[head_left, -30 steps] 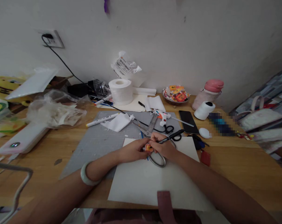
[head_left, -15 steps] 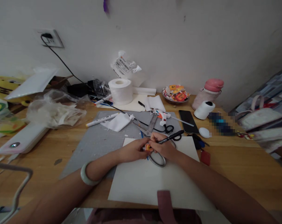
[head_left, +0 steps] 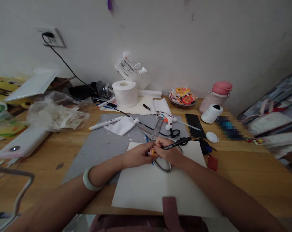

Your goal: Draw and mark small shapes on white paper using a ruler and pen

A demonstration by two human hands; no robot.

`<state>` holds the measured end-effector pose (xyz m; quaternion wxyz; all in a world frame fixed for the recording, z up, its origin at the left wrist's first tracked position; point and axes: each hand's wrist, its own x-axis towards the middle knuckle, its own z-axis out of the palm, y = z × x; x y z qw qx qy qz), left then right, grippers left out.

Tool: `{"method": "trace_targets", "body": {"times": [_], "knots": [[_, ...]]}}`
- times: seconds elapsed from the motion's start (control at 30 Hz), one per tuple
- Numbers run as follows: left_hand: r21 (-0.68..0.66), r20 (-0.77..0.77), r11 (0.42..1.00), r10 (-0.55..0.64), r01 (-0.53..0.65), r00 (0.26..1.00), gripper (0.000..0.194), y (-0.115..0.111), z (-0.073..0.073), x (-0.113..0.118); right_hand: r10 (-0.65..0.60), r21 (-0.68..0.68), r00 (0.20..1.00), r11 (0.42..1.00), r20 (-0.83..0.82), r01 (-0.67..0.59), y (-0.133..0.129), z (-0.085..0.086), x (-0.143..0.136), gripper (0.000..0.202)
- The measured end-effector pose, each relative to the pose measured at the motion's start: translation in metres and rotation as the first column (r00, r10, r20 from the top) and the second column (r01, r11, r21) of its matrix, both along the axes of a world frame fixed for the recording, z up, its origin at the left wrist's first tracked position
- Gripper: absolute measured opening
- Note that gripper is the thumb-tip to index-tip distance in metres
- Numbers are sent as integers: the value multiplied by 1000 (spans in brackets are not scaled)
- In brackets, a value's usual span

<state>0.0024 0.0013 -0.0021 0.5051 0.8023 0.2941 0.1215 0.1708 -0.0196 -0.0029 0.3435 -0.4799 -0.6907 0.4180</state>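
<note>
My left hand (head_left: 138, 155) pinches a small orange and yellow paper piece (head_left: 153, 152) above a white sheet (head_left: 158, 190). Gripped in my right hand (head_left: 170, 154) is a black marker pen (head_left: 177, 143), its rear end pointing up to the right. The pen's tip is at the small piece and hidden by my fingers. Beneath my hands lie large scissors with grey loop handles (head_left: 164, 166). Just beyond are a metal ruler (head_left: 158, 129) and the black handles of smaller scissors (head_left: 175, 133).
A glue gun (head_left: 169, 120) lies on the grey cutting mat (head_left: 97, 146). Behind stand a paper roll (head_left: 125, 95) and a bowl of orange cutouts (head_left: 182, 97). On the right are a phone (head_left: 194, 125), a thread spool (head_left: 211, 114) and a pink bottle (head_left: 216, 96). Plastic bags (head_left: 57, 112) sit left.
Both hands stay in nearly the same place. The marker's rear end has dipped slightly; the small piece remains in my left fingers.
</note>
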Motion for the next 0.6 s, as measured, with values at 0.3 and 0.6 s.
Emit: {"method": "trace_targets", "body": {"times": [0.3, 0.6], "knots": [[-6, 1, 1000, 0, 0, 1000, 25, 0, 0, 0, -5, -15, 1000, 1000, -4, 4, 0, 0, 0, 19], [-36, 6, 999, 0, 0, 1000, 26, 0, -1, 0, -2, 21, 1000, 1000, 10, 2, 1, -3, 1, 20]]}}
